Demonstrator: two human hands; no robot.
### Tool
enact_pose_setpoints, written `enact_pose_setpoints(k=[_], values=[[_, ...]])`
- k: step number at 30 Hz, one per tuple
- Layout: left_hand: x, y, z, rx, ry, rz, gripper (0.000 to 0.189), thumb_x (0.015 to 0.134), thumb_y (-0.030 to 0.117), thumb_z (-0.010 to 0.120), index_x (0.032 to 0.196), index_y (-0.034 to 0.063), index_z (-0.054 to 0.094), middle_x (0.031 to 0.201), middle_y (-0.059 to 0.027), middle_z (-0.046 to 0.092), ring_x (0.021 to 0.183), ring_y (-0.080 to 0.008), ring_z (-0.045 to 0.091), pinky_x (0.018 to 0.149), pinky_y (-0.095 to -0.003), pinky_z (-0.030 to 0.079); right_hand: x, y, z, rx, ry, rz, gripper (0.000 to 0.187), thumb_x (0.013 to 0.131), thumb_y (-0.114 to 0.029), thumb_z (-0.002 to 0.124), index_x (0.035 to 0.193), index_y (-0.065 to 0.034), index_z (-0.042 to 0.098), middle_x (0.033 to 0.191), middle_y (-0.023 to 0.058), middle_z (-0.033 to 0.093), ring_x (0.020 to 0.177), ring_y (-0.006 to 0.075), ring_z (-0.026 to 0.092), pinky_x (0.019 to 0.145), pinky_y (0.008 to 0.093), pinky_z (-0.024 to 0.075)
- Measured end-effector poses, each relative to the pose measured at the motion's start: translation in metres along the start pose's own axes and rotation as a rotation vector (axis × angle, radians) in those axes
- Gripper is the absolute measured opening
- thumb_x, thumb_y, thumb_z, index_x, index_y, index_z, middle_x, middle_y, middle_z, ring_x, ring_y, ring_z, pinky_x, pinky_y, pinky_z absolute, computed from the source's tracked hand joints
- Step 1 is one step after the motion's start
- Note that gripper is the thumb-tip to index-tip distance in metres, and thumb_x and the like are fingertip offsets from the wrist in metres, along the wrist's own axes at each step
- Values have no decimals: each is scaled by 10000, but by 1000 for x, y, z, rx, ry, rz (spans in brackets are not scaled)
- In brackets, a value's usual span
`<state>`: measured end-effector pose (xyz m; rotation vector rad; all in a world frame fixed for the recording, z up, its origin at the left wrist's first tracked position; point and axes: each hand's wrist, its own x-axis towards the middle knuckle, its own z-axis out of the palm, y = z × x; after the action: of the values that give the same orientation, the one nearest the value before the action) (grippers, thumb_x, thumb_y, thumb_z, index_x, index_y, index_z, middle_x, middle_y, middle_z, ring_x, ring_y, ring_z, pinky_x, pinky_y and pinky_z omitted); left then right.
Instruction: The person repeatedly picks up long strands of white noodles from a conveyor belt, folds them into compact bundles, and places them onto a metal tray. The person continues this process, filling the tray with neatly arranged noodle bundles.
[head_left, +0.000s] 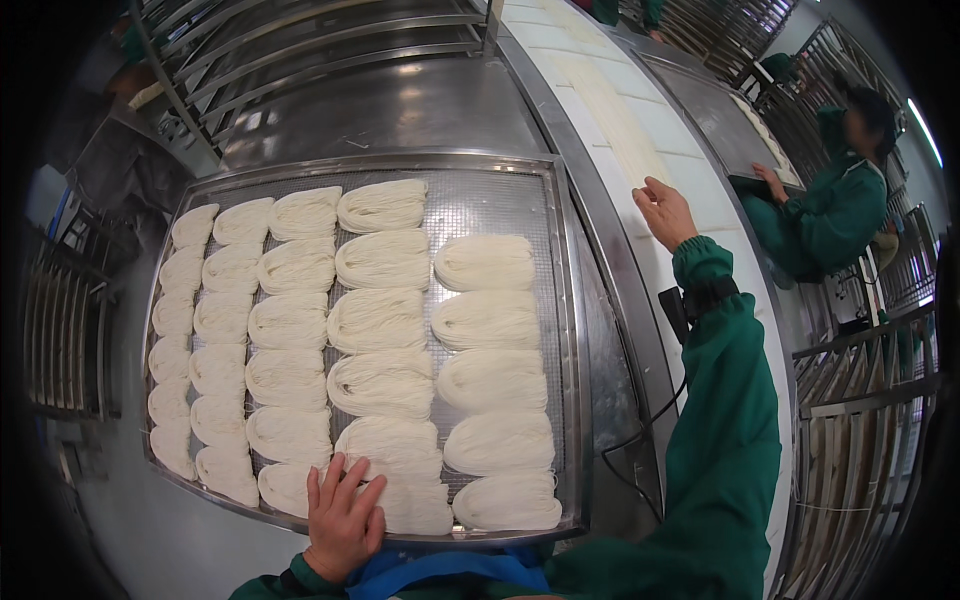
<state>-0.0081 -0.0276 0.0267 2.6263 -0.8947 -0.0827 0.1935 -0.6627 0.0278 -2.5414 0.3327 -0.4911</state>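
Note:
A wire-mesh tray with a metal rim (574, 337) lies before me, bearing rows of folded noodle bundles (379, 322). My left hand (345, 514) rests at the tray's front edge, its spread fingers on bundles in the front row. Nothing is gripped in it. Over the white conveyor belt (709, 187) to the right, my right hand (666, 214) reaches out with fingers loosely bent. It is at the near end of a flat band of noodle strands (611, 112); whether it touches them I cannot tell. No bundle shows in that hand.
Behind the tray stands a metal rack (337, 64) on a steel table (382, 105). Across the belt, a person in green (840, 202) has a hand by another tray (694, 105). Tray racks (855, 480) stand at right. A black cable (637, 439) hangs from my right wrist.

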Motion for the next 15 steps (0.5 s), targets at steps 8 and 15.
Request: enact_pose_setpoints(k=[8,15], values=[[-2,-2,0,13,-27,18,393,851,164,682,1235,100,732,1427,-143,616,1414,-413,484,1207,-643,244,25,29,9,-170,92,56,555,958,-351,696,1339,49,639,1268,180,726,1124,301,687,1000,367,525],[-2,-2,1,22,-29,22,396,837,154,686,1225,98,734,1414,-140,623,1404,-413,491,1198,-651,260,19,38,20,-220,47,75,620,876,-400,738,1324,20,656,1271,207,713,1192,404,647,1032,424,521]])
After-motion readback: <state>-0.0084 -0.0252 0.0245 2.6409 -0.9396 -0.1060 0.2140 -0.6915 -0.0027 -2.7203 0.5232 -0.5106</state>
